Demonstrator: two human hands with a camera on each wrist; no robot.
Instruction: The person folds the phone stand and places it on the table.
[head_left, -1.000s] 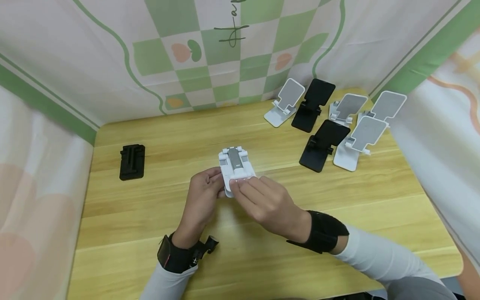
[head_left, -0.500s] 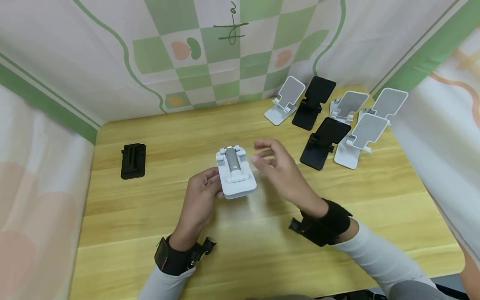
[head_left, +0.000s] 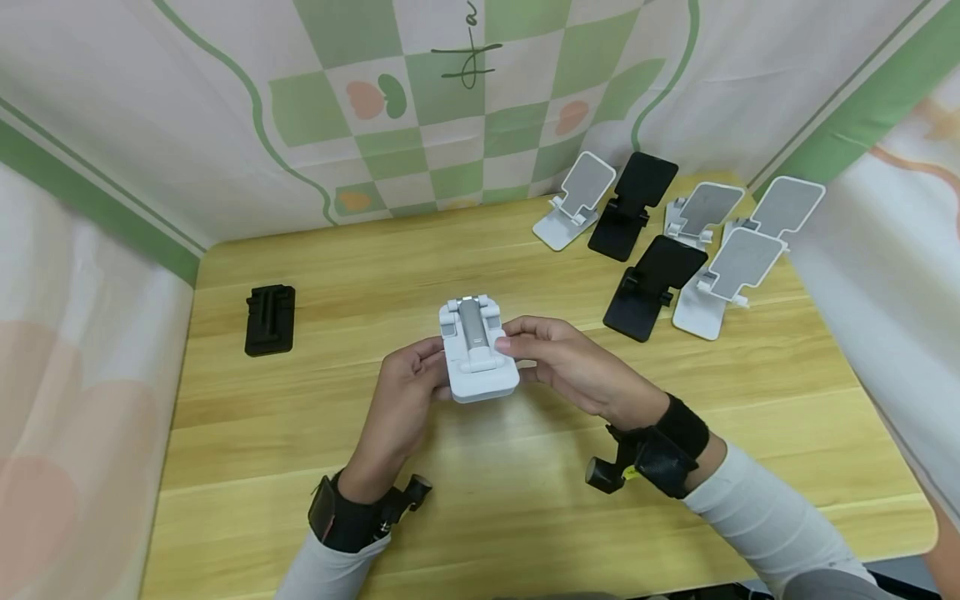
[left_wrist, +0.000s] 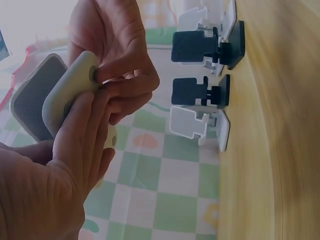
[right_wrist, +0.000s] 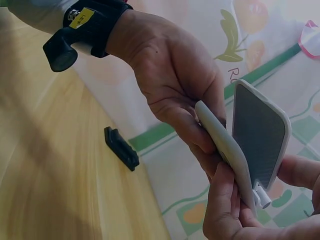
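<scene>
A white folding phone stand (head_left: 483, 382) is held up between both hands above the middle of the table. My left hand (head_left: 405, 387) grips its left edge. On the right edge, my right hand (head_left: 573, 362) pinches it, thumb on the upper face and fingers beneath. The hinge arm, with a grey strip, lies folded along this face. From the right wrist view, the grey-padded cradle plate (right_wrist: 257, 132) stands apart from the white base (right_wrist: 227, 142) at a narrow angle. The left wrist view also shows both hands on the base (left_wrist: 75, 90).
A folded black phone stand (head_left: 270, 321) lies at the table's left. Several unfolded stands, white and black, stand at the back right, including a black one (head_left: 652, 287) and a white one (head_left: 573, 200). Patterned curtains (head_left: 450, 108) border the table.
My right hand let go of the stand's near end, moved off to the right, then came back to pinch its right edge. My left hand kept its grip.
</scene>
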